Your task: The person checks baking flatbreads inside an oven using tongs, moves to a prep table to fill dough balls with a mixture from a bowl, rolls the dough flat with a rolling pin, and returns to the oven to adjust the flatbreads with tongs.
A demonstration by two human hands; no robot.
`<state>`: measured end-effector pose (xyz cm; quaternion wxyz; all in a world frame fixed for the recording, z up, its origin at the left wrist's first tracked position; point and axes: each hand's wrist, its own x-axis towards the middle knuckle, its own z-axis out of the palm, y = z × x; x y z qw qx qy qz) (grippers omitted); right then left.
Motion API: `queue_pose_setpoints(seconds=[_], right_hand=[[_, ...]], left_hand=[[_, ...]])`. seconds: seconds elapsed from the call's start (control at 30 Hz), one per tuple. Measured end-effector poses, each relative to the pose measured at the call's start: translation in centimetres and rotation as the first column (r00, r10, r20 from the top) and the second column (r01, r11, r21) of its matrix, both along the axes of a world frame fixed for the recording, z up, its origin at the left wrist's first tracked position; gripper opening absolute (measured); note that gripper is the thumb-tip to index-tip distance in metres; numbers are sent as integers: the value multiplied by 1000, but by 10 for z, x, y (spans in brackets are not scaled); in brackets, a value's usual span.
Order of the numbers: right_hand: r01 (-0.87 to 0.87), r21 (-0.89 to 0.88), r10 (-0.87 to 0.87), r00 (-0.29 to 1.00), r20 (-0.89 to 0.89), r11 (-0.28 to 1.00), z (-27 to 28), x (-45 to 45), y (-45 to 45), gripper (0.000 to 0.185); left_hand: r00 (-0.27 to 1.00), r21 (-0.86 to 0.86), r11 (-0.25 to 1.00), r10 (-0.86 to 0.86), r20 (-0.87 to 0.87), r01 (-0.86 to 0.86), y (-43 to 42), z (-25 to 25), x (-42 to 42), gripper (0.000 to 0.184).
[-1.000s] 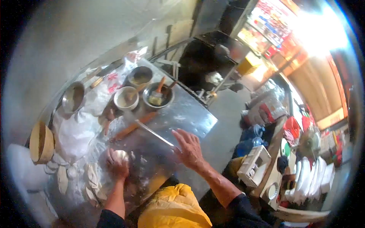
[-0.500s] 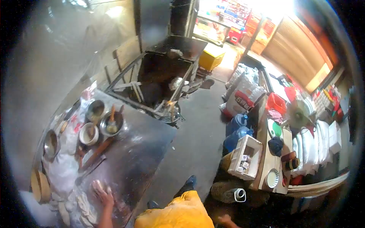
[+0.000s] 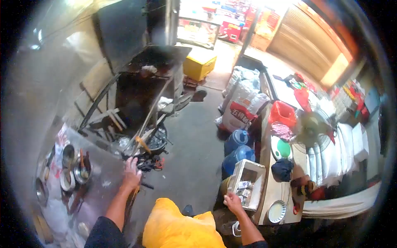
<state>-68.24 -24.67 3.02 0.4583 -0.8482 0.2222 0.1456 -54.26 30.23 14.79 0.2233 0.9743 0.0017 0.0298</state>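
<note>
My left hand (image 3: 131, 172) is stretched out at the far corner of the metal-topped table (image 3: 108, 165), fingers extended and holding nothing. Whether the fingers rest on the edge is unclear. Close to the left side of a white foam box (image 3: 255, 169) is my right hand (image 3: 233, 201), fingers loosely curled with nothing visible in them; I cannot tell if it touches the box. Inside the box lie small items that look like banknotes (image 3: 245, 187). On the table's left stand a steel bowl (image 3: 83, 171) with a wooden-handled tool and a white bowl (image 3: 67, 180).
A metal-framed stove (image 3: 136, 107) stands beyond the table, with a basin (image 3: 157, 138) beside it. To the right are blue water jugs (image 3: 239, 159), a printed sack (image 3: 240, 113) and a wooden bench (image 3: 275, 194) with a fan (image 3: 311, 129). A yellow box (image 3: 199, 64) sits farther back.
My left hand has left the tabletop beside the floury cloth and moved forward to the table's corner. My right hand has come up beside the foam box. The view has turned right and moved forward.
</note>
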Motion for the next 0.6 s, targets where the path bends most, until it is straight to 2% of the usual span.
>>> queue_pose_setpoints(seconds=[0.07,0.13,0.2,0.27,0.33,0.37,0.4,0.47,0.5,0.53,0.6], right_hand=[[-40,-26,44,990,135,999,88,54,27,43],[-45,25,41,990,132,999,82,85,31,45],[-110,-28,113,988,102,994,78,105,42,48],[-213,-32,214,977,29,977,89,125,52,49],[-196,-57,192,979,-68,979,77,139,59,51],[-172,-49,166,981,-95,984,70,144,59,51],[-198,-48,184,961,-205,979,62,152,56,53],[-260,-143,236,957,-166,955,53,164,53,52],[-264,-169,245,961,-129,949,43,172,50,52],[-246,-174,225,966,-129,954,44,187,48,52],[-138,-149,103,971,-218,979,55,207,53,55]], left_hand=[[985,-58,992,102,-139,-111,6,-4,33,71],[987,-37,995,86,-137,-91,22,-28,70,75],[994,20,999,39,-100,-38,48,-73,104,83],[993,-121,991,48,-109,-61,64,-107,137,86],[988,-15,1000,-3,-157,1,70,-118,164,87],[985,-28,998,-54,-163,50,73,-128,171,87],[987,-14,997,-76,-142,75,77,-140,176,84],[992,18,995,-100,-79,102,90,-160,198,80],[944,17,990,-128,-303,139,100,-166,213,74],[845,13,985,-142,-516,173,108,-173,223,68],[956,-53,996,-77,-285,65,120,-213,217,37]])
